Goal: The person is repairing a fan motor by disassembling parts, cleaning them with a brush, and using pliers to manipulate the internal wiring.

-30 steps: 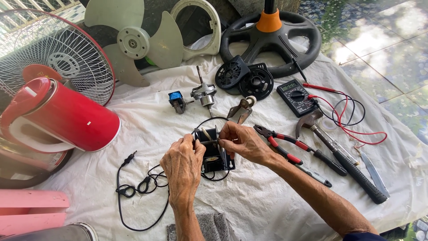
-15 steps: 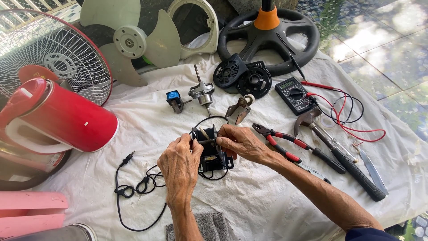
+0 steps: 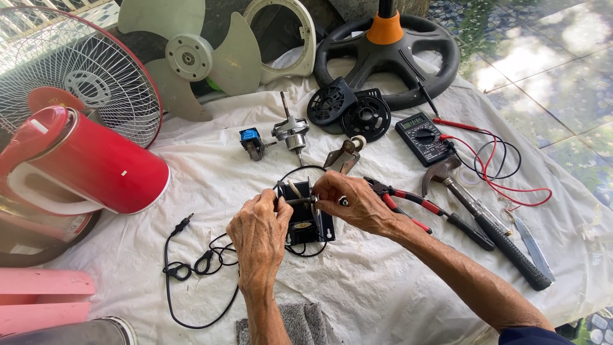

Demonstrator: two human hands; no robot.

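As before, both hands [image 3: 306,214] pinch the black part [image 3: 305,225].

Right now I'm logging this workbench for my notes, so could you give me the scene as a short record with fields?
Surface: wrinkled white cloth
Left hand: fingers grip the left edge of the small black boxy electrical part
Right hand: fingers pinch at the top of that part
Beside right hand: red-handled pliers, black-handled hammer
Further right: black multimeter with red and black leads
Left side: red plastic kettle, wire fan guard
Back: pale green fan blade
Near left hand: black cord
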